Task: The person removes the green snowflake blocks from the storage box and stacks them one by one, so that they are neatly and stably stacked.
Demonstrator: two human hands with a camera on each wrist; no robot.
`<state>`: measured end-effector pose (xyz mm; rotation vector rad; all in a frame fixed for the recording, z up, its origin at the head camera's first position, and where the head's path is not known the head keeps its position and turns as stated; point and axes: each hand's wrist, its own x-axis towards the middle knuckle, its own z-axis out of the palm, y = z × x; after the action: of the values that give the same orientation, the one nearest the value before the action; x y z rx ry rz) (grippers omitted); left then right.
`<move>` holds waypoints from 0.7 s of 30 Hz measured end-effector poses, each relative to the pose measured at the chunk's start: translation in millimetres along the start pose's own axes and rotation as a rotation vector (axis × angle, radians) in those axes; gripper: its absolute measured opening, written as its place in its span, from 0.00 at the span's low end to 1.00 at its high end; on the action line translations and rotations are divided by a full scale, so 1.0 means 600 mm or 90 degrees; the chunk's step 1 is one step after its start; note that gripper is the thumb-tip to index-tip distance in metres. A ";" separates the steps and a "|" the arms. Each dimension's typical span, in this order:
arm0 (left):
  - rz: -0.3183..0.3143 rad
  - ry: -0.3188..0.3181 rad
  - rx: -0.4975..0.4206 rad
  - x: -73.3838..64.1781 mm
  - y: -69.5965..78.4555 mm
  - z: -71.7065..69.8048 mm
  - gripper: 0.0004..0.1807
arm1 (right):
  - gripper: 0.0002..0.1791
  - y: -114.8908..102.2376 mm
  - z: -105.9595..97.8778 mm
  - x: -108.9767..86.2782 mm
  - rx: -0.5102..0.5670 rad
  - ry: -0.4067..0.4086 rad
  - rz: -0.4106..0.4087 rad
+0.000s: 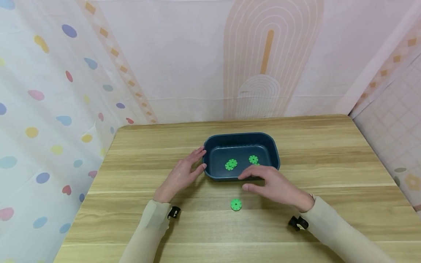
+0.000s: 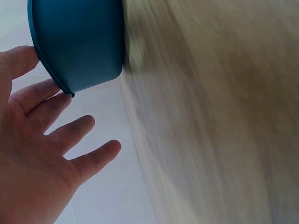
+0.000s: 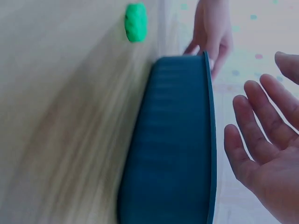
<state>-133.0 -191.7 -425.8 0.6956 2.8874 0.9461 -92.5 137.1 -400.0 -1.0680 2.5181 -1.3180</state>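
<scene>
Near the far edge of the worktop (image 1: 131, 190) stands the blue tray (image 1: 241, 152), its long side roughly along that edge. On its floor, left of the middle, lie two overlapping discs (image 1: 231, 166); further right is a single disc (image 1: 253, 157) and a small part of a fourth disc (image 1: 257, 164), which is mostly hidden by the right hand. One loose disc (image 1: 236, 208) lies flat on the worktop, just in front of the tray's near edge.

The left hand (image 1: 181, 174) touches the left end of the rim with thumb and fingertips, its fingers quite straight, so it steadies more than it grips. The right hand (image 1: 274, 184) hangs above the near edge of the tray, thumb and fingertips apart, and I see nothing held in it.

I judge that the weak point is this light contact: if the right hand knocks the near rim, the tray could turn or slide, because only one end has support. The loose disc looks thin, therefore a fingertip which comes too flat may push it along the wood instead of lifting it. A disc released too early could hit the rim and fall outside. Also, the right wrist hangs low over the worktop, and its black fitting (image 1: 298, 223) might brush the loose disc if the arm swings left.
</scene>
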 end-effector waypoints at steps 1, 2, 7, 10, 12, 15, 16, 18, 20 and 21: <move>0.000 -0.001 0.000 0.000 -0.001 0.000 0.31 | 0.13 0.002 -0.003 0.002 0.003 0.012 0.007; 0.000 -0.001 0.001 0.000 -0.001 0.000 0.31 | 0.13 0.005 -0.006 0.004 0.004 0.023 0.015; -0.001 -0.002 0.000 0.001 -0.001 0.000 0.31 | 0.12 0.017 -0.020 0.018 0.019 0.045 0.046; -0.003 -0.004 -0.002 0.001 -0.001 0.000 0.31 | 0.12 0.023 -0.025 0.030 0.025 0.043 0.046; -0.005 -0.007 -0.004 0.001 0.000 -0.001 0.31 | 0.13 0.027 -0.027 0.038 0.024 0.038 0.048; -0.005 -0.007 -0.001 0.000 0.000 -0.001 0.31 | 0.14 0.033 -0.027 0.052 0.019 0.030 0.054; -0.005 -0.007 -0.002 0.000 0.001 -0.001 0.31 | 0.14 0.035 -0.027 0.056 0.015 0.028 0.057; -0.002 -0.006 0.001 0.000 0.002 -0.001 0.31 | 0.15 0.038 -0.025 0.065 0.014 0.021 0.064; 0.001 -0.004 0.003 -0.001 0.003 -0.001 0.31 | 0.16 0.042 -0.023 0.073 0.018 0.010 0.072; 0.000 -0.004 0.003 -0.001 0.003 -0.001 0.31 | 0.17 0.044 -0.022 0.077 0.020 0.002 0.076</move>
<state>-131.8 -191.1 -424.1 0.6989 2.8848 0.9351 -146.5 127.2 -401.9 -0.8950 2.5114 -1.3236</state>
